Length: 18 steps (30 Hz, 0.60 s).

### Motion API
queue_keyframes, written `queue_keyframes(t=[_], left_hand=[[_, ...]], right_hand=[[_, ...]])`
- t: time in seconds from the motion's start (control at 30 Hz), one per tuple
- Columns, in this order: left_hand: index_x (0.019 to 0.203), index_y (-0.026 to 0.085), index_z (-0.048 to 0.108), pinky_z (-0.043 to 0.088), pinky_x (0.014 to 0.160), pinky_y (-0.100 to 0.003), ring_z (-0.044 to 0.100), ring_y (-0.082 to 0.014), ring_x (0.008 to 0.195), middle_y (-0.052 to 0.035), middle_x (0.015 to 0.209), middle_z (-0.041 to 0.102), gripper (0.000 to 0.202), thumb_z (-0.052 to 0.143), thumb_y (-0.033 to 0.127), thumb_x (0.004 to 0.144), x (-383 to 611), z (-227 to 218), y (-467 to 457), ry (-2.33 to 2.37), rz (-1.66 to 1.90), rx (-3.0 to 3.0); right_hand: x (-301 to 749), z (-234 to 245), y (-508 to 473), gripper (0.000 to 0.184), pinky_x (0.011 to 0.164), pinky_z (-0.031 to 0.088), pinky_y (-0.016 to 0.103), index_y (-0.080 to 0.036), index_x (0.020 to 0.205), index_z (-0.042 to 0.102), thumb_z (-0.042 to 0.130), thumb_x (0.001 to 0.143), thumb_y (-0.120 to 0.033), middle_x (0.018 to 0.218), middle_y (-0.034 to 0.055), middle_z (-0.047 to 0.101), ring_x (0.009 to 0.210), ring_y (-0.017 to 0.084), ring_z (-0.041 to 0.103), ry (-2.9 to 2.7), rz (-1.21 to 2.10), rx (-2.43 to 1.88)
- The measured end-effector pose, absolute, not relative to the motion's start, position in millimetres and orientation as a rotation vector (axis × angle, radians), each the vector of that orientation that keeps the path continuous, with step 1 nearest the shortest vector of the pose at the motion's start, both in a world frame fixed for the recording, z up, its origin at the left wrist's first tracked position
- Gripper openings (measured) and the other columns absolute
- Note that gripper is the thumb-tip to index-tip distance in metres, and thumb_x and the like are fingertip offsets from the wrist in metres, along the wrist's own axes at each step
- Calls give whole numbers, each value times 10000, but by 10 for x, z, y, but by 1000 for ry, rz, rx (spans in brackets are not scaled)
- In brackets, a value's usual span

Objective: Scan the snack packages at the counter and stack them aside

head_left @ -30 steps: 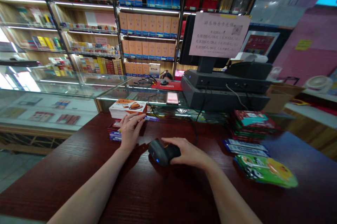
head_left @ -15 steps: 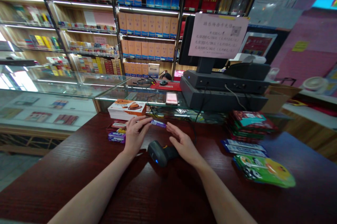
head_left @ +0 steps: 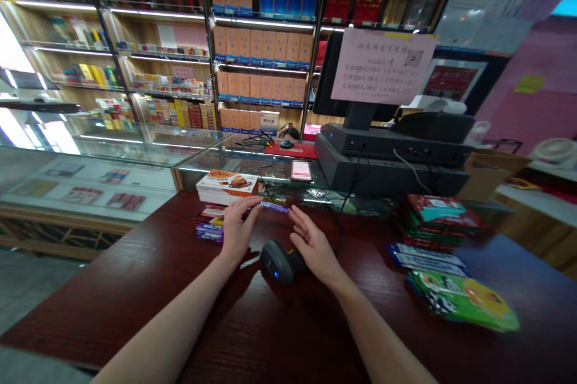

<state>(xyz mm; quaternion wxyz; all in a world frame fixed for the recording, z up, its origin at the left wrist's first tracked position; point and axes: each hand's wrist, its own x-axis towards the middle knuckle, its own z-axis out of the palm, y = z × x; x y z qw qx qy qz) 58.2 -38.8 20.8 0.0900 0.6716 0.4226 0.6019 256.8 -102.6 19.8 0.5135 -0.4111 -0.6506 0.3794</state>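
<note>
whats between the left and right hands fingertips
In the head view, a slim bar in a purple wrapper is between the fingertips of the left hand and right hand. The dark grey, gun-shaped scanner sits lower in the picture.

Dark table (head_left: 270,336): scanner (head_left: 277,262), green packs (head_left: 464,301), blue packs (head_left: 428,259).

The pink sheet (head_left: 383,74) fixed to the back of the monitor (head_left: 325,74) carries the heading 游乐场办卡充值, and below it a faint line with 20元. Three price lines follow: 200元/15次, 300元/28次 and 500元/60次, each with a bracketed note that is partly blurred. A QR code (head_left: 413,59) stands at the sheet's upper right. On the white and orange box (head_left: 220,190), brand lettering begins with a large D. Print on the small purple packet (head_left: 274,207) and on the orange cartons (head_left: 262,46) is too small to read
</note>
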Motion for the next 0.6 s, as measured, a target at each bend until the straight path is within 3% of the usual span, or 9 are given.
queue_keyframes(t=[0.3,0.6], left_hand=[[1019,207,708,515,928,-358,698,-207,943,-41,983,763,272,631,413,858,479,359,-307,1295,1814,1680],[908,209,686,537,761,-298,680,-173,761,-11,862,740,296,648,484,808,30,465,-367,1406,1818,1573]], right_hand=[[2325,344,-948,627,1209,302,500,-273,1465,468,624,861,-338,1531,96,490,1441,238,427,-1543,1008,-945],[1855,549,-864,619,1214,311,497,-251,1395,561,687,794,-329,1489,64,543,1427,251,447,-1469,1133,-857]])
